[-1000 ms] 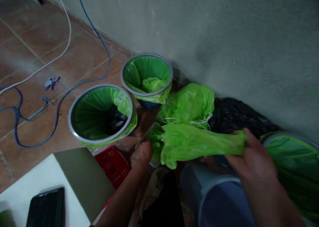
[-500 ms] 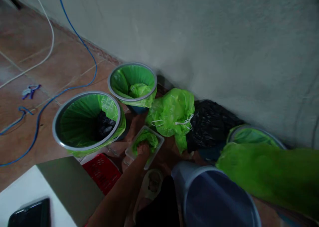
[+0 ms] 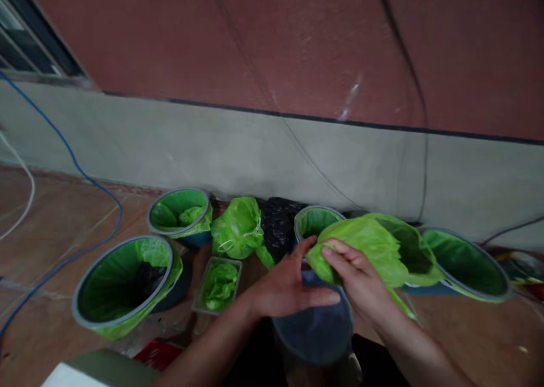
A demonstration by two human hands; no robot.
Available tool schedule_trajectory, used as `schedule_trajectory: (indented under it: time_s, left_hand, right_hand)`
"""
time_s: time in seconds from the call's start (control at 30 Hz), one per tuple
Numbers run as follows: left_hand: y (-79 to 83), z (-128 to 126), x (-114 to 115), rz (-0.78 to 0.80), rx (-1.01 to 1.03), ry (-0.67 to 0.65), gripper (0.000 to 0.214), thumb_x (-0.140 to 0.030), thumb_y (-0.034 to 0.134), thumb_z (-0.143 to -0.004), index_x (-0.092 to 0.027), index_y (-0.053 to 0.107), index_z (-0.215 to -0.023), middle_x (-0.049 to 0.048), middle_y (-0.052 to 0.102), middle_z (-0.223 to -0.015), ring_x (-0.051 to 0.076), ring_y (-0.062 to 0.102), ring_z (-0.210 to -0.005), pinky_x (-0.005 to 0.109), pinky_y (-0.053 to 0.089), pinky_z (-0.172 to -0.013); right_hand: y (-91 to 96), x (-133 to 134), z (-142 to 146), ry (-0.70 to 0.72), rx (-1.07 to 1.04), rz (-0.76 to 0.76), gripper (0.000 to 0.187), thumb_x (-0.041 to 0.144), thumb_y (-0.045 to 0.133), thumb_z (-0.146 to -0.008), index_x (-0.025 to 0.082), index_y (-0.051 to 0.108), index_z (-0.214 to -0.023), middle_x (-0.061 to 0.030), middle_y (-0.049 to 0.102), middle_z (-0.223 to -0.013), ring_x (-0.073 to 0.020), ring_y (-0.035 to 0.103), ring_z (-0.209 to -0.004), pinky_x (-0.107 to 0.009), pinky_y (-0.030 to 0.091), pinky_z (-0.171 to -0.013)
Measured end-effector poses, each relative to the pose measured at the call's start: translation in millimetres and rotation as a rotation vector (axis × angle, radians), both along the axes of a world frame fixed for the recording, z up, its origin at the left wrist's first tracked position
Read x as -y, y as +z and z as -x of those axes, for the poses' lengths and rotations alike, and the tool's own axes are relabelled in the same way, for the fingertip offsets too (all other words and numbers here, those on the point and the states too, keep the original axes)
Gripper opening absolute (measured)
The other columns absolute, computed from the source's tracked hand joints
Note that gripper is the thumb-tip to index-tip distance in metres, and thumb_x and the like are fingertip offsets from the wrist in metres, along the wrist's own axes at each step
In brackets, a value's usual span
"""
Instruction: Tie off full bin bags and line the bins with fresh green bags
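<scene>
A light-green plastic bag [image 3: 374, 248] hangs over the grey-blue bin in front of me, its wide mouth opened out toward the right. My right hand [image 3: 355, 271] pinches the bag's gathered end between thumb and fingers. Beside it, my left hand [image 3: 283, 290] is open, thumb stretched out and fingertips at the bag's left edge; whether they touch it I cannot tell. Below both hands stands the unlined bin [image 3: 312, 330]. To the left, a clear plastic tray [image 3: 196, 302] holds crumpled green bags [image 3: 220, 285].
Green-lined bins [image 3: 80, 296] stand at the left, with another lined bin [image 3: 505, 282] at the right. A tied green bag [image 3: 238, 228] and a black bag [image 3: 280, 222] lie along the wall. A blue cable [image 3: 96, 183] crosses the tiled floor. A white box [image 3: 76, 375] is at lower left.
My left hand has left the tray and come up beside the green bag. The bag is now over the unlined bin, held by my right hand. My view has turned up and right.
</scene>
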State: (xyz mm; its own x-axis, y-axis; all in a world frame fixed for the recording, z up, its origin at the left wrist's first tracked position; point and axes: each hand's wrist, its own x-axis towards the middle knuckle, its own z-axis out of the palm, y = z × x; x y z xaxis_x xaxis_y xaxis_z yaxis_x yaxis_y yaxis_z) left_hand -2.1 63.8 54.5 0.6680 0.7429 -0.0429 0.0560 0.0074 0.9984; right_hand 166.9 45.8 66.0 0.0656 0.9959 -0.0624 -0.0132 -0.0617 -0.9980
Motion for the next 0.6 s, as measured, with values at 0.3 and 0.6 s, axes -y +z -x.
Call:
schedule_trajectory:
  time_s: [0.3,0.6]
  left_hand:
    - [10.9,-69.3,3.6,0.184,0.055,0.389,0.018,-0.023,0.071,-0.067,-0.015,0.075,-0.083,0.0038,0.074,-0.078,0.019,0.066,-0.074,0.03,0.052,-0.074]
    - [10.5,-59.4,2.5,0.281,0.116,0.539,0.044,-0.013,0.064,-0.053,-0.016,0.077,-0.095,0.0038,0.076,-0.083,0.023,0.07,-0.087,0.032,0.053,-0.083]
  right_hand:
    - [10.5,40.0,-66.5,0.089,0.212,-0.267,0.031,0.042,0.051,-0.095,0.022,0.072,-0.106,-0.0066,0.073,-0.106,-0.0221,0.066,-0.102,-0.036,0.052,-0.093]
    - [-13.2,45.5,-139.2,-0.346,0.842,-0.213,0.058,0.039,0.064,-0.081,0.014,0.056,-0.132,-0.0184,0.061,-0.131,-0.0333,0.056,-0.124,-0.05,0.044,-0.108]
